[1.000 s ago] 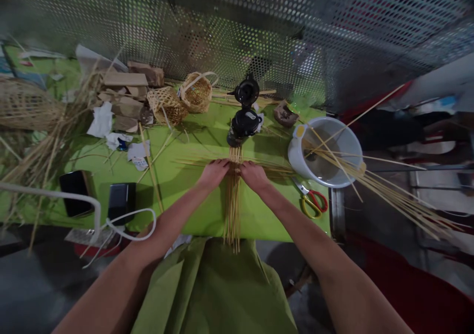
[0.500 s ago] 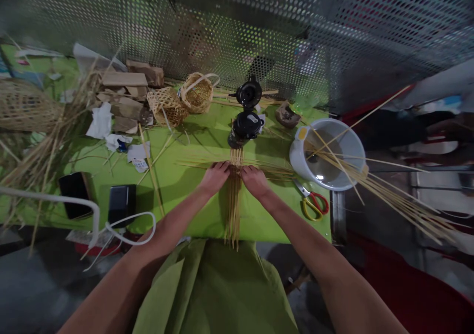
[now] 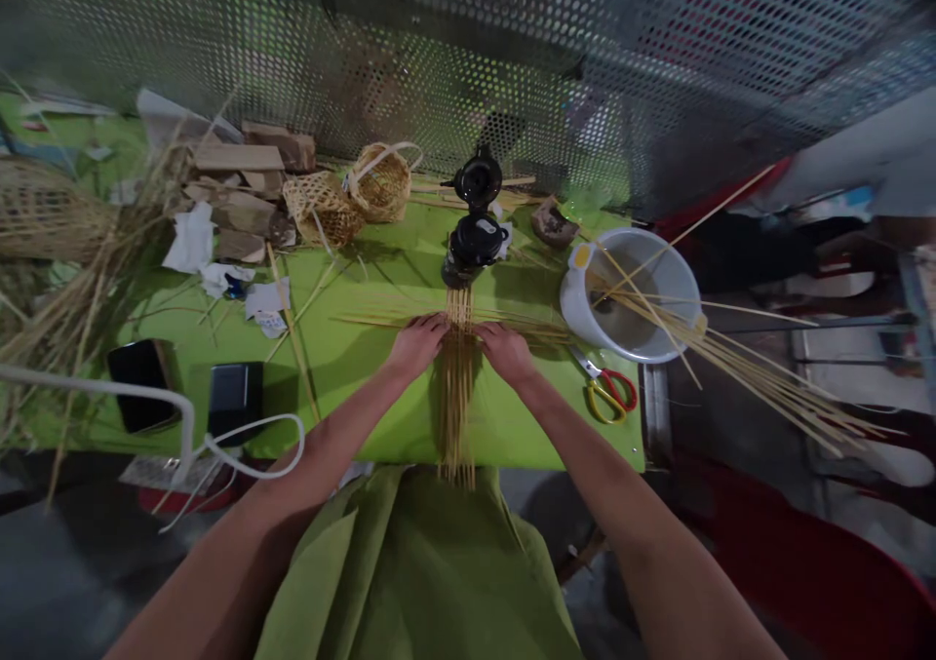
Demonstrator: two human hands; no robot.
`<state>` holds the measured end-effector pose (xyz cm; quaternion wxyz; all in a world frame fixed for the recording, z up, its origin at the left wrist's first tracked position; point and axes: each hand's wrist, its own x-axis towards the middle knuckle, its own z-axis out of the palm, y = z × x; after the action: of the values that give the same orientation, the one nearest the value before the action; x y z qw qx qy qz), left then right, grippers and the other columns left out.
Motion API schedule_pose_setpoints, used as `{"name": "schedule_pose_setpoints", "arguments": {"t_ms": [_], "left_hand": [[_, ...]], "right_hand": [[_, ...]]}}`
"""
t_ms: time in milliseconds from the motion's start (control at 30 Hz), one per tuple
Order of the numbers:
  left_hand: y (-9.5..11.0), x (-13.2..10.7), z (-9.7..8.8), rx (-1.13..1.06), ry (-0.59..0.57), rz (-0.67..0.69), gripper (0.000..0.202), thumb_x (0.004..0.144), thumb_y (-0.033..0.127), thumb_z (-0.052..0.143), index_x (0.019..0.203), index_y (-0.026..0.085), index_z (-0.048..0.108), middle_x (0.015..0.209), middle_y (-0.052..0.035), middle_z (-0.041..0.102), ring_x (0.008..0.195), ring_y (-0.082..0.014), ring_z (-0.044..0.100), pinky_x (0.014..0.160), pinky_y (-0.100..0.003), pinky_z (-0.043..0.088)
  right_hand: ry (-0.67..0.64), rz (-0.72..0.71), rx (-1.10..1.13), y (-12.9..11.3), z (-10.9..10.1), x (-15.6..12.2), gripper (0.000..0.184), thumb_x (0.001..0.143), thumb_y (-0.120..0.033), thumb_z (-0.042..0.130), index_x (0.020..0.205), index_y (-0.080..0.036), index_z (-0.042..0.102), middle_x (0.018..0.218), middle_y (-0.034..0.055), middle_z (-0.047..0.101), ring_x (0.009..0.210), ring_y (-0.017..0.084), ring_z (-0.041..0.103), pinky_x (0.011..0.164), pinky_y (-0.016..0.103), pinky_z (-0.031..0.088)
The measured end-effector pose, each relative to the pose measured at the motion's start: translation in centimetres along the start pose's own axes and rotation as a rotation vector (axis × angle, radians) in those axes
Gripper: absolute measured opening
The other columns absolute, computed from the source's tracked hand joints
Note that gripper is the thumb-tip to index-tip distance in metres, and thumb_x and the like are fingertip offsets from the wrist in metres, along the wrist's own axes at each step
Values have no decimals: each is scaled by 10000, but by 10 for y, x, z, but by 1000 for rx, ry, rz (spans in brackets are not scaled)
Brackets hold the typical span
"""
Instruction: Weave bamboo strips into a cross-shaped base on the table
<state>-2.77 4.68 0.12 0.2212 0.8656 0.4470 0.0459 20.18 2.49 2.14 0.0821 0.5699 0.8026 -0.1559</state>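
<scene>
Several bamboo strips [image 3: 457, 397] lie lengthwise on the green table, pointing toward my body. Crosswise bamboo strips [image 3: 537, 330] run through them, making a small woven patch just below a black bottle [image 3: 475, 243]. At the left edge of the weave, my left hand [image 3: 419, 344] has its fingers closed on the crosswise strips. My right hand [image 3: 506, 352] grips the same strips at the right edge, fingers bent together. The fingertips hide part of the strips they hold.
A white bucket [image 3: 635, 343] with soaking strips stands at the right, near red-and-yellow scissors [image 3: 611, 393]. Two small baskets [image 3: 384, 187] and wood blocks [image 3: 238, 158] sit at the back. A phone [image 3: 140, 384], a black box [image 3: 235, 399] and a white cable [image 3: 292, 450] lie left.
My hands have moved slightly apart along the crosswise strips, to either side of the woven patch. The whole view has shifted a little, so the table appears farther left.
</scene>
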Motion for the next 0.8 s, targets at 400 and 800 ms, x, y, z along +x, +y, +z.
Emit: {"name": "schedule_pose_setpoints", "arguments": {"t_ms": [400, 800], "left_hand": [[10, -1, -6, 74, -11, -17, 329, 946, 60, 544, 1160, 211, 742, 1515, -99, 599, 1413, -278, 545, 1154, -483, 471], [17, -38, 10, 29, -12, -125, 516, 1013, 258, 531, 1522, 177, 522, 1675, -117, 389, 1571, -301, 312, 1303, -548, 254]], "right_hand": [[47, -10, 4, -5, 6, 1, 273, 1040, -144, 490, 1105, -166, 755, 1179, 118, 734, 1133, 256, 597, 977, 330, 483], [315, -21, 181, -23, 40, -32, 452, 1051, -314, 557, 1481, -177, 588, 1494, 124, 608, 1375, 295, 519, 1194, 455, 372]]}}
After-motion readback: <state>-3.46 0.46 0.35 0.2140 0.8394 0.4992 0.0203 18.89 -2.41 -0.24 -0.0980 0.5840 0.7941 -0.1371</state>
